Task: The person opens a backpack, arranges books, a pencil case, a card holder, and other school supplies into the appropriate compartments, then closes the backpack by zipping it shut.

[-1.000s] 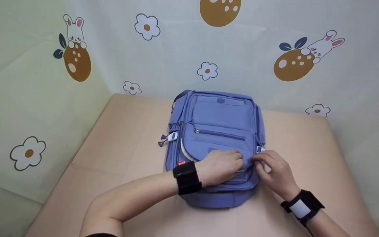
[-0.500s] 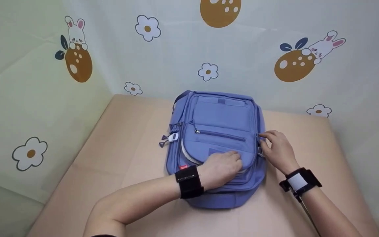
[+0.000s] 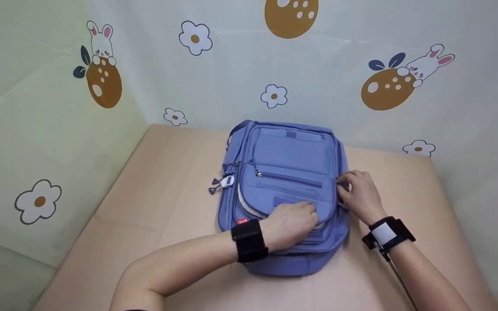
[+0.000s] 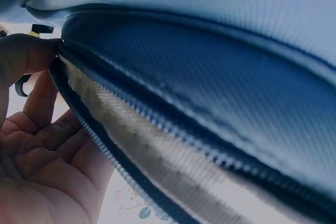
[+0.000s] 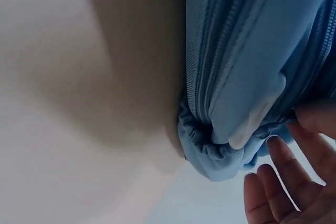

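Since one second ago the right hand (image 3: 358, 195) has moved away from the lower front of the backpack (image 3: 290, 160) and up along its right edge, while the left hand (image 3: 293, 223) has stayed almost in the same place. This blue backpack lies flat on the beige desk (image 3: 154, 203), front side up, near the middle and close to the back wall. On its lower front pocket the left hand rests with curled fingers; in the left wrist view the thumb (image 4: 23, 56) presses on the edge of the opened zipper (image 4: 157, 145), where pale lining shows between the two rows of teeth. At the right side of the backpack the right hand has its fingers bent around the edge of the bag, beside a gathered elastic side pocket (image 5: 207, 148) and a whitish tab (image 5: 257, 114); I cannot tell if these fingers really pinch something. The two hands are apart from each other. A black band (image 3: 249, 239) sits on each wrist. On the left side of the backpack hangs a white zipper pull (image 3: 227, 180). Behind the desk hangs a pale cloth (image 3: 339, 86) printed with flowers, rabbits and brown spotted eggs.
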### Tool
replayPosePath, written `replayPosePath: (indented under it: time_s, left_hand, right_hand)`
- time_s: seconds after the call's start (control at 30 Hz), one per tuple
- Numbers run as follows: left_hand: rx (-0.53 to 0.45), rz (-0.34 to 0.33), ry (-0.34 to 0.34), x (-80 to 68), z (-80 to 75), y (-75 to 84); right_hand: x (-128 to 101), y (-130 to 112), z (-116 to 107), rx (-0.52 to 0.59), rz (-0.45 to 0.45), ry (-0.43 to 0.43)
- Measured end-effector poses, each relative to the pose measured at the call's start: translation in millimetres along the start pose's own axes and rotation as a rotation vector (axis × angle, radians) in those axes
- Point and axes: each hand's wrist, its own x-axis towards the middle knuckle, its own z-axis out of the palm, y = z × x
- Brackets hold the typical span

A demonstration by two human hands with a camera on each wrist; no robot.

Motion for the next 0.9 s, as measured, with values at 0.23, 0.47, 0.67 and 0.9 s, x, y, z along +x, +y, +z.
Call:
replayPosePath:
  time_s: [0.23, 0.47, 0.67, 0.9]
  left_hand:
    - [-0.009, 0.006, -0.001, 0.6, 0.0, -1.2]
    - [0.005, 0.029, 0.053, -1.7, 1.5, -2.5]
    - [-0.004, 0.034, 0.072, -2.2, 1.1, -3.0]
    - [-0.023, 0.029, 0.071, -1.7, 2.6, -3.6]
  right_hand:
    - [-5.3, 4.2, -4.0, 0.036, -0.010, 0.029]
    - [-7.8, 2.8, -8.7, 0.018, -0.035, 0.033]
    - [-11.7, 0.4, -10.4, -0.038, -0.064, 0.077]
    - [-20.2, -3.7, -14.5, -0.105, -0.167, 0.098]
